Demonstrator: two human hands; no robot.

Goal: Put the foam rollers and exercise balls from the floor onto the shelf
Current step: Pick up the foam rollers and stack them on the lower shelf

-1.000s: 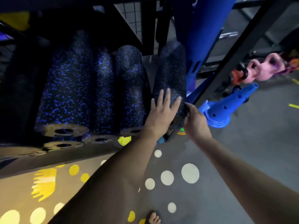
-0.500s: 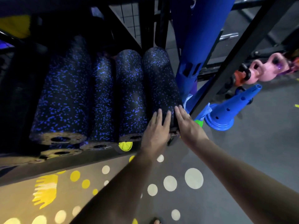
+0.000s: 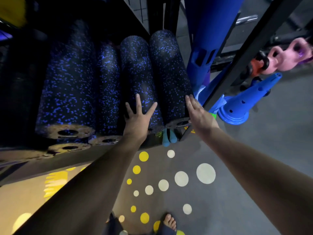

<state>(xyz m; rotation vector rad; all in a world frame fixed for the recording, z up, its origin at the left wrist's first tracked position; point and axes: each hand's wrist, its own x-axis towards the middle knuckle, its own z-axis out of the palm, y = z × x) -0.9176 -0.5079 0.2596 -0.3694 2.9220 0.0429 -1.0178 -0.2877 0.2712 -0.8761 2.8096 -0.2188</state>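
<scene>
Several black foam rollers with blue specks lie side by side on the dark shelf point(image 3: 94, 150), their hollow ends facing me. The rightmost roller point(image 3: 169, 72) sits at the shelf's right end beside a black upright post point(image 3: 237, 65). My right hand point(image 3: 199, 114) lies flat against that roller's right side near its front end, fingers straight. My left hand point(image 3: 138, 119) rests spread-fingered on the neighbouring roller point(image 3: 135, 70). A larger roller point(image 3: 67, 85) lies further left. No exercise ball is in sight.
Blue cones point(image 3: 240, 102) stand on the grey floor right of the post, with a tall blue stack point(image 3: 208, 39) behind. Pink kettlebells point(image 3: 286, 56) sit at far right. Small teal dumbbells point(image 3: 169, 137) lie under the shelf edge. My foot point(image 3: 169, 222) is on the dotted floor.
The rightmost roller went from tilted off the shelf's end to lying flat in the row. My left hand shifted from it to the neighbouring roller, and my right hand straightened against its side.
</scene>
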